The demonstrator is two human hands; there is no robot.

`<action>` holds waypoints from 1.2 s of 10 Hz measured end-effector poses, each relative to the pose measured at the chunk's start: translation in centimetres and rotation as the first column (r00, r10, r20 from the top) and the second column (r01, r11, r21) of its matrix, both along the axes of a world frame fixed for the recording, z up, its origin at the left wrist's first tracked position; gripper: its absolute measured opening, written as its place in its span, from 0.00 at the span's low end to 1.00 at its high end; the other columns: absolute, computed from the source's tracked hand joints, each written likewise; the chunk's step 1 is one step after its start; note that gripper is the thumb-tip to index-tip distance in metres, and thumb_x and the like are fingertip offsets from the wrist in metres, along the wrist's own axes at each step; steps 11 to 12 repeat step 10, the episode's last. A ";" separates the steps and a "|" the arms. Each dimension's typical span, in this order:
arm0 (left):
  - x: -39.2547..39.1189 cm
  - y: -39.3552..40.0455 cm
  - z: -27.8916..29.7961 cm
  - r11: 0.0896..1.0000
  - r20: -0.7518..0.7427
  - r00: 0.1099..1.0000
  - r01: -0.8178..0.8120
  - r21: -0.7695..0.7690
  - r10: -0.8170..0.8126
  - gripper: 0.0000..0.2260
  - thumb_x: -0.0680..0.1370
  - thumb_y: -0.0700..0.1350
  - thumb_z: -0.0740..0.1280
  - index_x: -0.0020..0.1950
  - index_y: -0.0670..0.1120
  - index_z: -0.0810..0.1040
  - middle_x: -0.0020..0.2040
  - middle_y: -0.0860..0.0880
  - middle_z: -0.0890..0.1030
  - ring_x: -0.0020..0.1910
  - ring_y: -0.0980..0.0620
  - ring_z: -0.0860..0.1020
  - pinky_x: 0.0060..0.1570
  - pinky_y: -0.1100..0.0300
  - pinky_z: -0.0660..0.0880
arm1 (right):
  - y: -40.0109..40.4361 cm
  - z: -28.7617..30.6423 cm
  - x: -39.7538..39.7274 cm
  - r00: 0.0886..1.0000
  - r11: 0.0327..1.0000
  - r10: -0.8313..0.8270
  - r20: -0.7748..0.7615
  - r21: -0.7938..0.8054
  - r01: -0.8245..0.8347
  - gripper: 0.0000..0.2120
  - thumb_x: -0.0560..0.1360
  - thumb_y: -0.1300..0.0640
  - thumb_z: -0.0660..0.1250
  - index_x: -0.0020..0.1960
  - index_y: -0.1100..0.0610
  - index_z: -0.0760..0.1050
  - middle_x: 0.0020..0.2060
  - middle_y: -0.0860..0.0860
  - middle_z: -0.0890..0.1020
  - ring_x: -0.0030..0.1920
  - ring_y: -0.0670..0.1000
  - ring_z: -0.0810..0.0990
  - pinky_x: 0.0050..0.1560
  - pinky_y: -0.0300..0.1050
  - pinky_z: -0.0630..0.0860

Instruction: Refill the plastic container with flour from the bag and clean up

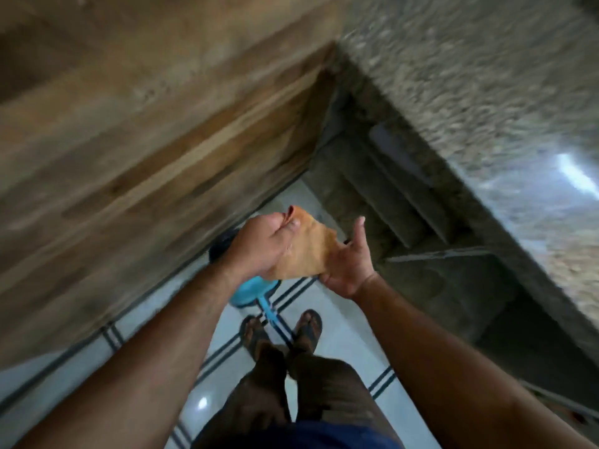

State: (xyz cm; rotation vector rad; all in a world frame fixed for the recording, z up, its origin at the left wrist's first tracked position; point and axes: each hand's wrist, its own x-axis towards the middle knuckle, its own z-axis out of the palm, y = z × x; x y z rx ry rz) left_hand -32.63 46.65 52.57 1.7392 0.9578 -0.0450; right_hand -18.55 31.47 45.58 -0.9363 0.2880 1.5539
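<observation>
Over white floor tiles (343, 322), left hand (259, 247) and right hand (350, 264) both clench fingers (281, 225) on one orange cloth (311, 251).

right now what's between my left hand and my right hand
An orange-tan cloth spans the gap: the left hand grips its top, the right hand holds its lower corner. The head view shows it.

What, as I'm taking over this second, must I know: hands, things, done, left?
Left hand grips the orange cloth near its top; right hand holds its lower corner.
A blue plastic item with a handle lies on the tiled floor below the hands.
Flour bag and container are out of view, so the refill cannot be checked.
Probably left: finishing with the cloth.
</observation>
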 end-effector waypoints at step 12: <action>41.9 -17.4 7.5 0.903 -0.124 0.945 0.325 0.280 -0.302 0.23 0.77 0.43 0.79 0.71 0.48 0.79 0.63 0.47 0.86 0.57 0.48 0.84 0.51 0.56 0.82 | -24.5 15.3 32.1 0.707 0.776 0.078 0.703 -0.488 0.400 0.24 0.78 0.50 0.76 0.67 0.61 0.75 0.59 0.58 0.84 0.50 0.54 0.87 0.27 0.39 0.78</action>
